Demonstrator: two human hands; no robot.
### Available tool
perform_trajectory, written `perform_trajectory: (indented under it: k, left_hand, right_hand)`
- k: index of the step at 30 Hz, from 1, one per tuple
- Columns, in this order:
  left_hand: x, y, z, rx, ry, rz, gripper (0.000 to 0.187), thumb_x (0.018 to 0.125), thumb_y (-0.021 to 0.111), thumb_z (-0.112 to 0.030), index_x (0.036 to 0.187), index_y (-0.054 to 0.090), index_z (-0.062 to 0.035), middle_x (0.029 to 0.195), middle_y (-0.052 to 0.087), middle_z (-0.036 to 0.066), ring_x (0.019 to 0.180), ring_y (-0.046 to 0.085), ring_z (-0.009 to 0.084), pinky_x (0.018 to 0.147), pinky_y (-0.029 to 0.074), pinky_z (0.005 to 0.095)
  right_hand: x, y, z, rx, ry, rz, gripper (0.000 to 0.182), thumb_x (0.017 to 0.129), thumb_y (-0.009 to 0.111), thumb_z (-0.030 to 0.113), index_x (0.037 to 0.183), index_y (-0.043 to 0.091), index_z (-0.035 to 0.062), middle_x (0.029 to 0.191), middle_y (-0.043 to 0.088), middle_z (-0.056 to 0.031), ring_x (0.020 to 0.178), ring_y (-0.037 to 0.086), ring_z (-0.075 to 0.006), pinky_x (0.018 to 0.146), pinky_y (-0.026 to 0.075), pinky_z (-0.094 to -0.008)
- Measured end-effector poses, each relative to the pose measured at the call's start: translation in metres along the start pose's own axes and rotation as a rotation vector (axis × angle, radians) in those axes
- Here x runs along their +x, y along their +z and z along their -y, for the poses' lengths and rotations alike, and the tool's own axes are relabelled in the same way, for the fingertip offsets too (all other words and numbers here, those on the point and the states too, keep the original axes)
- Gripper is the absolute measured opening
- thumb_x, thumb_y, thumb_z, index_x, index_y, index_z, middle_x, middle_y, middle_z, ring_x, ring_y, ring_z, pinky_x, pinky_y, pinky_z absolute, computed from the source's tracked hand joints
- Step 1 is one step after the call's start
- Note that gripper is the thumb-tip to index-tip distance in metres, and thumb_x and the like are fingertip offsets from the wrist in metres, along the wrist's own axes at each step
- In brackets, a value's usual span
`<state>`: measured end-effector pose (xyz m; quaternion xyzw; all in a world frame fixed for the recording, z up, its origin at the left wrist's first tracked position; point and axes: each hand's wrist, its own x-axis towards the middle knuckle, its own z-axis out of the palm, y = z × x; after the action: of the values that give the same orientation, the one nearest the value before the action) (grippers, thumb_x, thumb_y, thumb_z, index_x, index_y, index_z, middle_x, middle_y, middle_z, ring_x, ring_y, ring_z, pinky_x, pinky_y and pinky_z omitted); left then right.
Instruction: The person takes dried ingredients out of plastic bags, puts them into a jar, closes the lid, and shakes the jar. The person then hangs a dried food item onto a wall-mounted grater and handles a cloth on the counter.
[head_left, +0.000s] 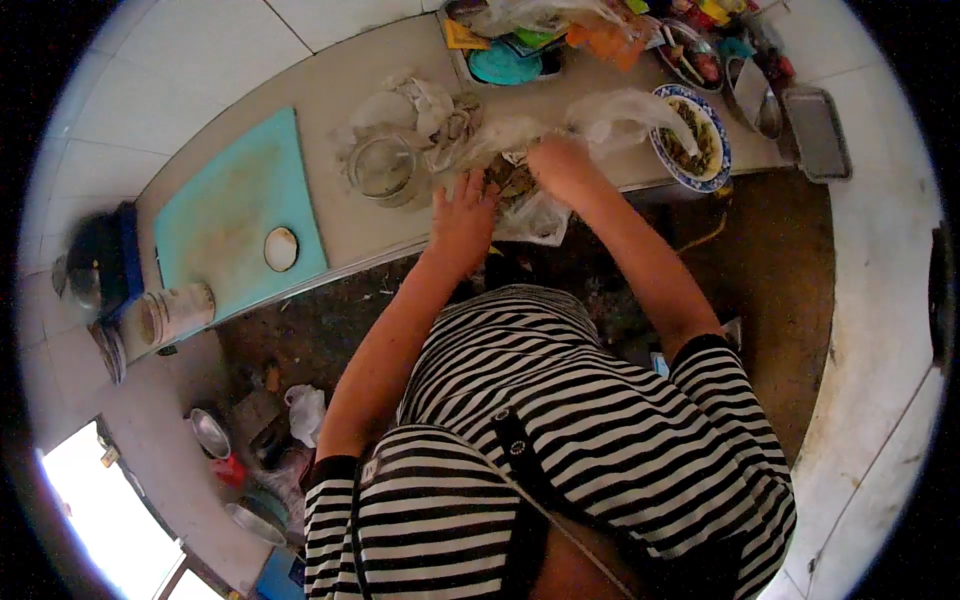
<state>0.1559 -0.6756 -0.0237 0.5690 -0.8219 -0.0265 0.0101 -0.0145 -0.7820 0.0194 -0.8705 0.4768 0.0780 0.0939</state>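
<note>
My left hand rests at the front edge of the counter, fingers spread, its tips touching a dark brown clump. My right hand is closed at the right side of this clump; its fingertips are turned away, so what they grip is hidden. A clear plastic bag hangs over the counter edge below both hands, under the clump. Left of my left hand stands a clear glass bowl. Behind it lies a crumpled whitish cloth or bag. Another thin plastic bag lies just beyond my right hand.
A blue-rimmed bowl of dark greens stands to the right, near a grey tray. On the left is a turquoise board with a small white dish and a jar. A sink holding packets is behind.
</note>
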Motion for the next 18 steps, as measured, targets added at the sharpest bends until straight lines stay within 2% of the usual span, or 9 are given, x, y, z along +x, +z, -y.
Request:
perform_trajectory:
  k: [1,4,7,10,13,16,18]
  left_hand:
    - [0.002,0.001,0.001,0.026,-0.036,0.014,0.044,0.085,0.051,-0.016,0.129,0.050,-0.0112,0.144,0.033,0.015,0.133,0.032,0.0307,0.099,0.031,0.0547]
    - [0.007,0.003,-0.001,0.075,-0.099,-0.112,0.050,0.086,0.049,-0.015,0.134,0.042,-0.0055,0.145,0.030,0.017,0.133,0.032,0.0305,0.098,0.032,0.0532]
    - [0.012,-0.002,-0.001,0.068,-0.125,-0.109,0.050,0.085,0.050,-0.014,0.134,0.043,-0.0067,0.146,0.029,0.018,0.132,0.034,0.0305,0.097,0.034,0.0507]
    - [0.012,-0.013,-0.001,0.002,-0.128,-0.052,0.052,0.084,0.051,-0.013,0.135,0.041,-0.0066,0.145,0.029,0.020,0.132,0.033,0.0313,0.097,0.034,0.0476]
    - [0.008,-0.030,-0.004,-0.079,-0.128,-0.013,0.054,0.083,0.052,-0.011,0.135,0.040,-0.0059,0.146,0.027,0.020,0.134,0.030,0.0328,0.098,0.035,0.0453]
    - [0.007,-0.025,0.000,-0.168,-0.125,-0.095,0.054,0.082,0.052,-0.008,0.134,0.040,-0.0050,0.147,0.023,0.021,0.135,0.028,0.0337,0.098,0.035,0.0456]
    - [0.008,-0.023,0.003,-0.209,-0.143,-0.116,0.054,0.082,0.052,-0.007,0.134,0.040,-0.0042,0.148,0.021,0.021,0.135,0.028,0.0342,0.099,0.035,0.0465]
  right_hand:
    - [0.005,0.000,-0.007,0.002,0.047,-0.124,0.023,0.079,0.055,0.012,0.100,0.058,0.0032,0.095,0.061,-0.0185,0.090,0.059,-0.0386,0.077,0.047,-0.0452]
    - [0.016,-0.015,-0.019,0.143,-0.087,-0.356,0.024,0.080,0.055,0.011,0.102,0.058,0.0041,0.095,0.061,-0.0189,0.092,0.058,-0.0393,0.078,0.047,-0.0464]
    - [0.026,-0.013,-0.020,0.119,-0.099,-0.324,0.027,0.077,0.060,0.014,0.103,0.059,0.0045,0.096,0.061,-0.0193,0.095,0.058,-0.0373,0.079,0.047,-0.0460]
    - [0.026,-0.016,0.004,0.094,0.065,0.012,0.027,0.075,0.063,0.016,0.100,0.060,0.0048,0.096,0.061,-0.0191,0.095,0.058,-0.0367,0.080,0.047,-0.0453]
    - [0.033,0.012,0.009,-0.007,0.033,-0.277,0.026,0.075,0.063,0.020,0.095,0.062,0.0044,0.094,0.062,-0.0196,0.089,0.059,-0.0367,0.079,0.048,-0.0453]
    - [0.038,0.012,0.008,0.077,0.082,-0.171,0.023,0.076,0.063,0.020,0.091,0.062,0.0031,0.088,0.063,-0.0191,0.084,0.060,-0.0365,0.077,0.048,-0.0461]
    - [0.020,-0.009,0.010,0.235,0.099,-0.274,0.023,0.075,0.063,0.021,0.089,0.062,0.0021,0.085,0.063,-0.0187,0.082,0.060,-0.0371,0.073,0.048,-0.0467]
